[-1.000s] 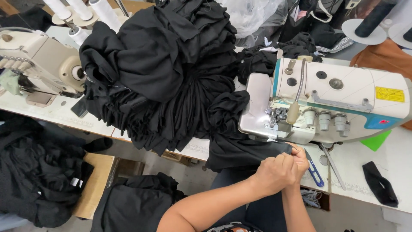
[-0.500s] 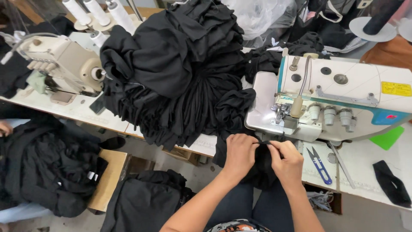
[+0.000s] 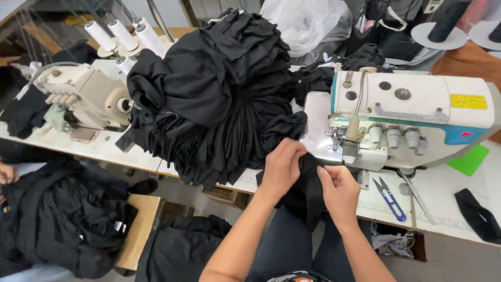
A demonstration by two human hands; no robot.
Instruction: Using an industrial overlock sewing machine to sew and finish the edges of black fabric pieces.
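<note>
1. Left hand (image 3: 282,169) is closed on the upper edge of a black cloth (image 3: 308,193), thumb and fingers pinching it just in front of the machine.
2. Right hand (image 3: 340,189) pinches the same cloth lower down, fingers curled in; the two hands sit near each other with the fabric stretched between them.
3. Cloth hangs off the table (image 3: 449,209) edge over the person's lap, its top just beside the presser area of the overlock machine (image 3: 412,120).
4. Judgement: edges look as if they are being matched. To do it well, keep both layers flush, hold light even tension, and keep fingertips clear of the needle zone.
5. Right of the hands, blue snips (image 3: 389,198) and a thin metal tool lie on the table; further right a green pad (image 3: 468,160) and a black strip (image 3: 477,214).
6. Left of the hands, a big heap of black garments (image 3: 214,99) covers the table.
7. Beyond the heap: a second machine (image 3: 83,96) and white thread cones (image 3: 122,34).
8. Far left, more black fabric piled low, with part of another person's hand at the frame edge.
</note>
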